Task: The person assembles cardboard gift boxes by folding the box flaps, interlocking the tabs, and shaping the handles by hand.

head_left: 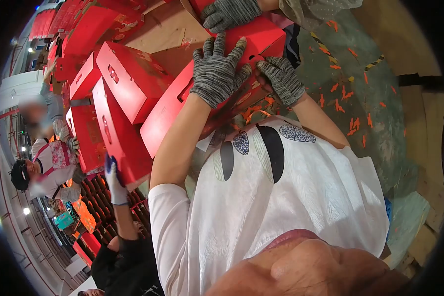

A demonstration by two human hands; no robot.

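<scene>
A red cardboard box (171,109) with a cut-out handle slot lies in front of my chest. My left hand (218,71), in a grey striped knit glove, lies on top of it with fingers spread. At the box's right end, my gloved right hand (282,81) is closed on the edge beside a small round hole; its fingertips are partly hidden. Another person's hand (232,14), in a similar glove, rests on the red surface just beyond mine, below a dotted sleeve (311,11).
Several more red boxes (128,81) stand to the left, beside brown cardboard (167,29). A co-worker's white-and-blue glove (116,182) touches one. Another person (54,158) stands farther left. Orange scraps (352,126) litter the green floor (380,143) at the right.
</scene>
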